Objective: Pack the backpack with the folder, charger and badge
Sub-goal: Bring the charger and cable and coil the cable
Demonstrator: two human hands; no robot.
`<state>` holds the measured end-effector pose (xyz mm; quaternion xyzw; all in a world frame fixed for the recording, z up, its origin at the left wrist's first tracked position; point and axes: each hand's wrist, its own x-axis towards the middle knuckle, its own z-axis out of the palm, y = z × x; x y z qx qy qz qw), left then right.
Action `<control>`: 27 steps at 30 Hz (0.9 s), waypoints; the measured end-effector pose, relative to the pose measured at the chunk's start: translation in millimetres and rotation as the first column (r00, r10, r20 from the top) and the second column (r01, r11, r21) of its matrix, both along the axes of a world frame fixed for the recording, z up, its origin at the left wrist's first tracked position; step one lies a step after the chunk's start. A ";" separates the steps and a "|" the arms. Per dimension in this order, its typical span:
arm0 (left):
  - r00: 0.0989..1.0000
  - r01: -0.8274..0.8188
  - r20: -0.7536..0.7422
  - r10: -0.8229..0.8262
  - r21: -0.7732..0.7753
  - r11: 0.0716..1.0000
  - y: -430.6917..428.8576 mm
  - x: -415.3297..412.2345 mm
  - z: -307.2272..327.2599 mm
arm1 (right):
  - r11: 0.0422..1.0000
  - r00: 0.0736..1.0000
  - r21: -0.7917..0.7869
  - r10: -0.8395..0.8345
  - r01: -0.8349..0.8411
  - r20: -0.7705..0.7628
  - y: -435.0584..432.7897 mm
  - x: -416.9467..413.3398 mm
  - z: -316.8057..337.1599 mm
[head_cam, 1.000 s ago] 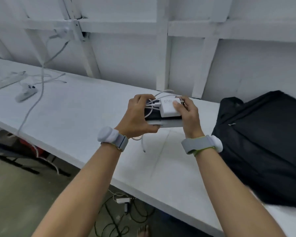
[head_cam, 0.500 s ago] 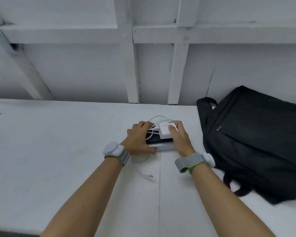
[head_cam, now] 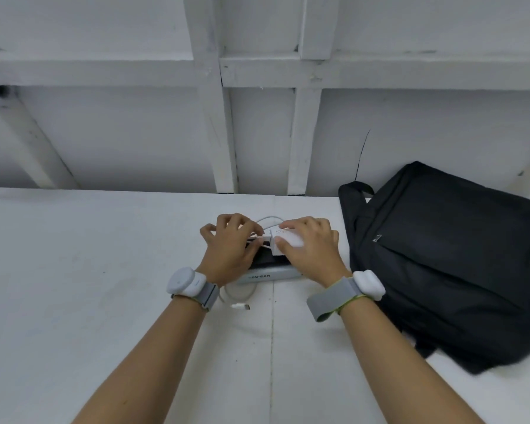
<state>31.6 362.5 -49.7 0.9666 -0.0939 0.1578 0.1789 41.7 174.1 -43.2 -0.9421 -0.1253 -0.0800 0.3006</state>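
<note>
Head view: the white charger (head_cam: 288, 240) sits on a grey box (head_cam: 270, 275) on the table (head_cam: 104, 301), just left of the backpack (head_cam: 441, 264). The right hand (head_cam: 311, 249) grips it — thumb at its near edge, fingers curled over the far side. The left hand (head_cam: 227, 249) curls above the cable (head_cam: 266, 220) — whether it pinches it cannot be told.

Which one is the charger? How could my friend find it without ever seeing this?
Find the big black fabric backpack lying on the white table. Just left of it is a small stack with a grey box at the bottom. The small white charger block sits on top, gripped by the right hand. It is the only piece with a thin white cable coming out.
</note>
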 end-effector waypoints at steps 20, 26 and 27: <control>0.996 -0.056 0.053 0.071 -0.242 0.969 -7.2 -3.1 116.7 | 0.981 0.993 -0.184 0.079 -0.062 0.084 -4.3 4.8 65.0; 1.000 0.019 -0.006 -0.020 -0.205 0.978 -18.6 -8.1 125.5 | 0.998 0.997 -0.016 0.066 -0.067 -0.045 -3.5 8.7 72.8; 0.996 0.041 -0.060 -0.060 -0.277 0.960 -17.2 -8.3 126.5 | 0.992 0.995 0.107 0.068 -0.061 -0.068 -3.8 9.9 72.2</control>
